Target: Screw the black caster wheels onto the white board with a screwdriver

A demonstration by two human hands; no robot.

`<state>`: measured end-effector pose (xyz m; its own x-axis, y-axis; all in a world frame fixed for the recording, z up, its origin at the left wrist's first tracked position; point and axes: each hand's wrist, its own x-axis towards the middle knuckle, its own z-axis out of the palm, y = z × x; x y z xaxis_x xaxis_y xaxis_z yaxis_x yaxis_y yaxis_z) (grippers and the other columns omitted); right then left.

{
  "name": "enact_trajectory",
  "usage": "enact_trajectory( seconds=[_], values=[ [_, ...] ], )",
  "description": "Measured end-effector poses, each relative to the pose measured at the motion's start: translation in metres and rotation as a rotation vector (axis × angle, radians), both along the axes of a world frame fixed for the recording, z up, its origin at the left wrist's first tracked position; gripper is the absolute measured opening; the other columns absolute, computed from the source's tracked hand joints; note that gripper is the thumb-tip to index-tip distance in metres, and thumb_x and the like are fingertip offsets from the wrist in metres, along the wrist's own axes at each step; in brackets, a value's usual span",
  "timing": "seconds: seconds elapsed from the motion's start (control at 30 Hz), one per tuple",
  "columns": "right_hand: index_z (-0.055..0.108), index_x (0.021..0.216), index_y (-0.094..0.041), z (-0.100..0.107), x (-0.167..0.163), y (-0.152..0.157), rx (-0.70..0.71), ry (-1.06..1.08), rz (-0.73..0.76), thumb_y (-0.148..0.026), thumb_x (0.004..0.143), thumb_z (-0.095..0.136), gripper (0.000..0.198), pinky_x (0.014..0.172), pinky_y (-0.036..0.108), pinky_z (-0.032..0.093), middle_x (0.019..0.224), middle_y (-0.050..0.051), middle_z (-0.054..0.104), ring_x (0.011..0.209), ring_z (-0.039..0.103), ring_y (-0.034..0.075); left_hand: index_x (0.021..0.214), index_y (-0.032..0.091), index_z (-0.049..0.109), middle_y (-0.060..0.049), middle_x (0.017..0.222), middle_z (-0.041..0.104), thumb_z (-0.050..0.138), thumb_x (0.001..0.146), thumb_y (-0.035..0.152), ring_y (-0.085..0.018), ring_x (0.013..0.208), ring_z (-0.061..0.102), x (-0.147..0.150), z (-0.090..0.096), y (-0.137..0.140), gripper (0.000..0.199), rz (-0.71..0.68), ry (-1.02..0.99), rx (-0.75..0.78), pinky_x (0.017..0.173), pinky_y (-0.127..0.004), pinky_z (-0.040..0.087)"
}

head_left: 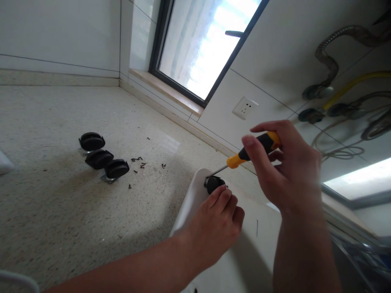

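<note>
My right hand is closed around the handle of a yellow and black screwdriver. Its shaft slants down to the left, and the tip meets the metal plate of a black caster wheel. That caster sits near the rounded corner of a white panel. With its fingers on the caster, my left hand grips it against the panel. The screw under the tip is too small to make out.
Left of the panel, three loose black casters lie on the speckled countertop. Several small dark screws are scattered beside them. A wall socket, a window and metal hoses are behind.
</note>
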<state>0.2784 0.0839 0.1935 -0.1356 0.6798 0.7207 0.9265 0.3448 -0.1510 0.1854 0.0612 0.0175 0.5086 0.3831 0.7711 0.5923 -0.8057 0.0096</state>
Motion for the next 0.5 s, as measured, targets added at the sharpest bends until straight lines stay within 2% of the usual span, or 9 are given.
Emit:
enact_trajectory(
  seconds=[0.03,0.1,0.17,0.2,0.3,0.33,0.43,0.47,0.5],
  values=[
    [0.076,0.125,-0.030,0.0002,-0.0010,-0.0003,-0.046,0.011,0.052,-0.053,0.107,0.063,0.032,0.064,0.033,0.050,0.094,0.002,0.075,0.070,0.064,0.015,0.100,0.018,0.075,-0.013,0.116,0.077,0.065,0.103,0.028,-0.030,0.121,0.069,0.0004,0.0000,0.0002,0.015,-0.002,-0.006,0.003,0.126,-0.046,0.045],
    [0.074,0.135,-0.031,0.0002,-0.0019,-0.0006,-0.051,0.004,0.091,-0.049,0.110,0.059,0.034,0.067,0.034,0.051,0.089,0.000,0.074,0.067,0.061,0.015,0.098,0.017,0.074,-0.013,0.114,0.077,0.067,0.102,0.027,-0.030,0.119,0.069,0.0013,-0.0004,0.0005,0.013,-0.011,-0.019,0.004,0.125,-0.047,0.046],
    [0.078,0.126,-0.030,-0.0001,-0.0014,-0.0009,0.003,-0.032,0.045,-0.051,0.107,0.067,0.031,0.067,0.036,0.050,0.075,-0.002,0.066,0.061,0.057,0.014,0.096,0.017,0.072,-0.014,0.114,0.076,0.068,0.102,0.028,-0.030,0.119,0.070,0.0020,-0.0009,0.0009,0.013,-0.015,-0.027,0.001,0.125,-0.047,0.046],
    [0.078,0.124,-0.030,-0.0001,-0.0007,-0.0012,0.011,-0.042,0.036,-0.053,0.106,0.068,0.031,0.069,0.036,0.051,0.078,-0.001,0.067,0.065,0.060,0.015,0.096,0.017,0.072,-0.013,0.114,0.076,0.068,0.103,0.028,-0.030,0.120,0.070,0.0022,-0.0012,0.0011,0.013,-0.015,-0.028,0.000,0.125,-0.046,0.045],
    [0.069,0.145,-0.033,0.0003,0.0019,-0.0023,-0.149,0.035,0.182,-0.049,0.110,0.059,0.039,0.080,0.035,0.058,0.117,0.004,0.078,0.094,0.074,0.019,0.098,0.016,0.070,-0.012,0.114,0.076,0.067,0.104,0.027,-0.029,0.120,0.069,0.0019,-0.0019,0.0011,0.013,-0.012,-0.017,0.005,0.126,-0.046,0.043],
    [0.067,0.149,-0.034,0.0005,0.0025,-0.0026,-0.190,0.062,0.217,-0.047,0.111,0.057,0.041,0.081,0.035,0.060,0.120,0.004,0.079,0.096,0.076,0.019,0.099,0.016,0.069,-0.012,0.115,0.076,0.067,0.104,0.027,-0.029,0.121,0.069,0.0016,-0.0020,0.0009,0.013,-0.012,-0.012,0.005,0.126,-0.047,0.042],
    [0.075,0.126,-0.030,0.0012,0.0035,-0.0024,-0.110,0.026,0.093,-0.052,0.105,0.070,0.031,0.072,0.033,0.058,0.088,0.001,0.076,0.075,0.072,0.018,0.099,0.016,0.068,-0.012,0.115,0.075,0.066,0.105,0.027,-0.029,0.122,0.069,0.0010,-0.0024,0.0002,0.013,-0.016,-0.006,0.007,0.128,-0.047,0.040],
    [0.076,0.120,-0.029,0.0016,0.0039,-0.0022,-0.087,0.023,0.067,-0.054,0.104,0.071,0.030,0.071,0.034,0.058,0.086,0.001,0.075,0.075,0.073,0.019,0.098,0.016,0.068,-0.012,0.115,0.075,0.066,0.105,0.026,-0.030,0.122,0.069,0.0010,-0.0025,0.0000,0.013,-0.017,-0.006,0.007,0.128,-0.047,0.040],
    [0.076,0.120,-0.030,0.0021,0.0045,-0.0019,-0.098,0.043,0.093,-0.055,0.105,0.069,0.030,0.074,0.035,0.060,0.094,0.003,0.078,0.082,0.076,0.020,0.099,0.016,0.068,-0.012,0.115,0.075,0.066,0.105,0.026,-0.030,0.122,0.068,0.0010,-0.0026,0.0000,0.012,-0.017,-0.005,0.005,0.128,-0.047,0.040]
  ],
)
